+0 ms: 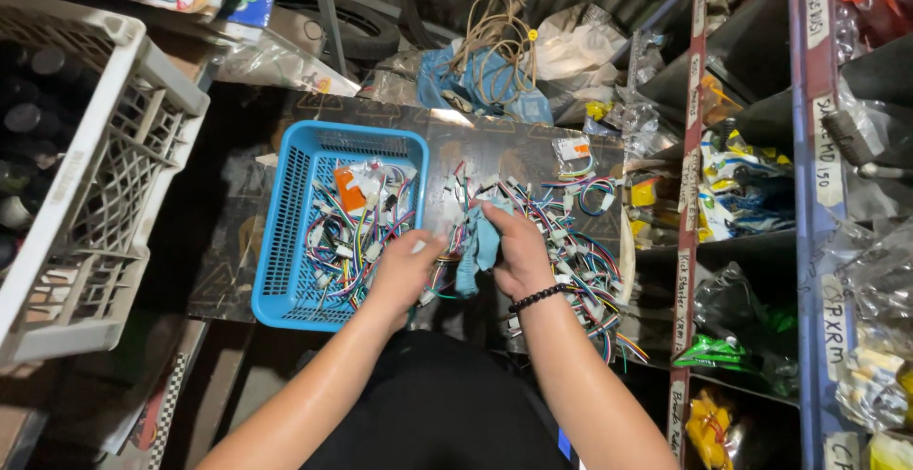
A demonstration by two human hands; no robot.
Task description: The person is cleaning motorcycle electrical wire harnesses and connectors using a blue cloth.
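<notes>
Two bare hands met near the middle of the frame, just right of a blue plastic basket (pixel 285 242) that stood on a dark board (pixel 495 146). The right hand (pixel 514 251), with a black bead bracelet (pixel 538 297) at its wrist, was clamped on a light blue cloth (pixel 475 246); the cloth hung as a crumpled strip with its long axis running roughly top to bottom of the frame, its upper end pinched under the fingers and its lower end pointing down toward the person's lap. The left hand (pixel 407 265) was curled beside it, fingers closed on a wire harness (pixel 439 275) at the cloth's left edge, though the exact grip could not be told. The hands were close together, nearly touching across the cloth. Inside the basket lay a tangle of coloured wire looms (pixel 352 232) with white plugs and an orange tag. A larger heap of similar wires (pixel 571 242) spread across the board to the right of the hands. At the left of the frame stood a white slatted crate (pixel 105 194), and shelves (pixel 808 194) with packets filled the right side.
</notes>
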